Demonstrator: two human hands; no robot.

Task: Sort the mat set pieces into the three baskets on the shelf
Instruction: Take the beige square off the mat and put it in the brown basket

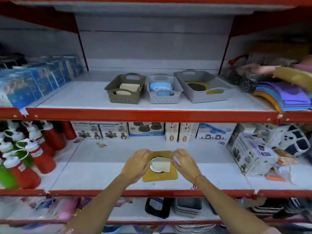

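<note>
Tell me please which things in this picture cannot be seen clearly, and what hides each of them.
Head view only:
- Round piece on the yellow mat: mostly covered by the beige block and the left hand.
- Right hand: whether it grips anything is unclear.
- Brown basket: its wall hides the lower contents.
- Box labels on the shelves: too blurred to read.
- Another person's arm: cut off by the right edge.

- Round piece (pixel 156 168), between the two hands: mostly covered by the cream block (pixel 162 164); its print too small to read.
- Yellow mat (pixel 160 176), beneath both hands: side edges hidden by the left hand (pixel 137 164) and right hand (pixel 185 162).
- Second person's hand (pixel 253 69), far up and right of the hands: motion-blurred, sleeve cut by the frame edge.
- Boxes (pixel 146 129), beyond the hands: labels illegible.
</note>
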